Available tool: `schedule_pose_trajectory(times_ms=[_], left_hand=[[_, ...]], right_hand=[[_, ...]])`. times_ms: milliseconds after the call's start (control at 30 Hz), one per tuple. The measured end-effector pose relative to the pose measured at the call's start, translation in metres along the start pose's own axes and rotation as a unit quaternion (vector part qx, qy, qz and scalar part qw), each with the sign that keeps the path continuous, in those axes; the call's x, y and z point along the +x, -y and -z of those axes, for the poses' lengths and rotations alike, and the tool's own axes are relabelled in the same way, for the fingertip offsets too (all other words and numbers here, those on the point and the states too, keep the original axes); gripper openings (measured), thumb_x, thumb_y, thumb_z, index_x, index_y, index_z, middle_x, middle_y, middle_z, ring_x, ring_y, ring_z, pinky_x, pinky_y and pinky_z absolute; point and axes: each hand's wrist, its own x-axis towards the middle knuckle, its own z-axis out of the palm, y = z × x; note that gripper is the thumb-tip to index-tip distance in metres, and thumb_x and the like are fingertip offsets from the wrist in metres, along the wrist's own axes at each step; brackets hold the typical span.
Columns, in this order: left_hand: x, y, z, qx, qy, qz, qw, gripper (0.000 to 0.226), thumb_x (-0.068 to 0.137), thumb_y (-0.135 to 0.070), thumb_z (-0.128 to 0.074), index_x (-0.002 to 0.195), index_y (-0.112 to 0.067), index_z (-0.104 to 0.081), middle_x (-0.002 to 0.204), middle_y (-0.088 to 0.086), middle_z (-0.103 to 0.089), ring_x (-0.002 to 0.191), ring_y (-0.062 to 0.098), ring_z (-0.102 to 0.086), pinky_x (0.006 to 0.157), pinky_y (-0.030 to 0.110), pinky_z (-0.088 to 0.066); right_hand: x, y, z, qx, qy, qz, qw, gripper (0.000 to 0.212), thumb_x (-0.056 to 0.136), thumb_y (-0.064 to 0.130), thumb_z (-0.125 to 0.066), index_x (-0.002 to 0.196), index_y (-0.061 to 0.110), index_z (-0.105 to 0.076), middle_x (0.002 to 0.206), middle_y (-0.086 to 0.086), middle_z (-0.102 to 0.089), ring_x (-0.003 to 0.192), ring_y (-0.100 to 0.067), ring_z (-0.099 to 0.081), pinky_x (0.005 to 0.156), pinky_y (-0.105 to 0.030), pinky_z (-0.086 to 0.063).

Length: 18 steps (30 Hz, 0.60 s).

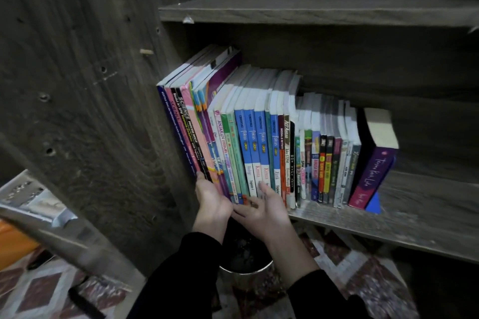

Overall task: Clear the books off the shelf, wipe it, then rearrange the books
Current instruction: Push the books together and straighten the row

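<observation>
Head view: a grey wood-grain shelf (pixel 414 217) carries a packed row of upright colourful paperback books (pixel 259 142) across the middle of the picture. At its 3 o'clock end leans a thick purple book (pixel 373 176). At 6 o'clock, the left hand (pixel 211 202) touches the foot of the tall books at the row's 9 o'clock end; whether its fingers curl round them cannot be told. Just beside it, the right hand (pixel 267 207) lies palm up, fingers spread, holding nothing. Clearing seems barely begun. Next, a firm two-handed hold on a batch seems needed.
</observation>
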Motion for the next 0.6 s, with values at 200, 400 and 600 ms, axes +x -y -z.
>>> schedule_pose_trajectory(times_ms=[200,400,600], left_hand=[[-0.006,0.058,-0.004,0.02,0.038,0.148,0.988,0.062,0.1,-0.049,-0.02,0.136,-0.009,-0.051,0.138,0.022,-0.051,0.125,0.042,-0.049,0.108,0.06,-0.033],[-0.041,0.081,-0.039,-0.078,-0.035,0.216,0.973,0.074,0.1,-0.052,-0.022,0.153,-0.006,0.003,0.158,0.025,0.001,0.145,0.043,-0.004,0.117,0.056,-0.007],[-0.034,0.079,-0.037,-0.019,-0.103,0.186,0.977,0.079,0.096,-0.041,-0.05,0.152,-0.003,-0.01,0.156,0.026,-0.015,0.138,0.04,-0.029,0.113,0.044,-0.03]], right_hand=[[-0.014,0.04,0.039,-0.009,-0.105,0.129,0.986,0.016,0.09,0.004,-0.039,0.08,0.006,-0.051,0.108,-0.005,-0.062,0.118,-0.039,-0.056,0.101,-0.041,-0.046],[-0.04,0.094,0.04,0.017,-0.118,0.203,0.972,0.019,0.09,0.005,-0.041,0.1,0.006,-0.057,0.098,-0.017,-0.051,0.099,-0.03,-0.056,0.107,-0.044,-0.041],[-0.06,0.121,0.049,0.012,-0.117,0.241,0.963,0.014,0.087,-0.003,-0.042,0.095,0.0,-0.053,0.097,-0.02,-0.057,0.092,-0.034,-0.059,0.096,-0.05,-0.048]])
